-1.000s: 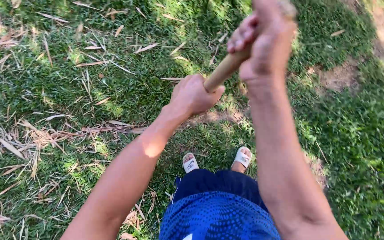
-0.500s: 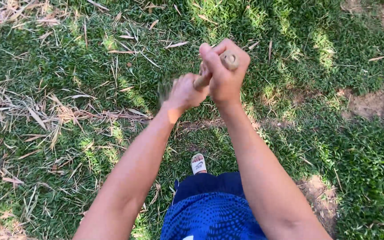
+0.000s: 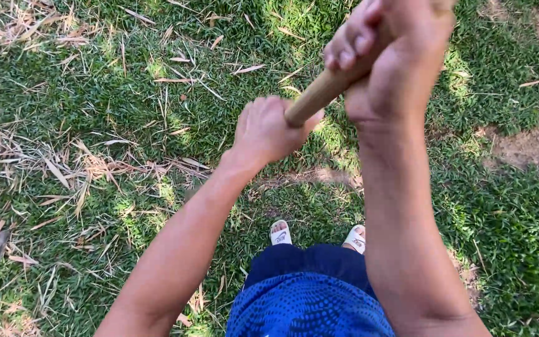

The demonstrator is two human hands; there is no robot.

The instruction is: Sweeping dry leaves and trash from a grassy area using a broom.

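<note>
Right hand (image 3: 394,59): nearest the camera, raised high, fist wrapped around the upper end of the wooden handle (image 3: 322,90).
Left hand (image 3: 269,131): lower and farther, fingers curled tight about the same handle.
Wooden handle: slants down between the two hands; its working end is hidden behind the left hand.
Feet: white sandals (image 3: 280,233) on the grass (image 3: 95,112), directly below the hands.
Risk: a downward stroke could land near the toes, since the feet stand close under the tool's line.
</note>
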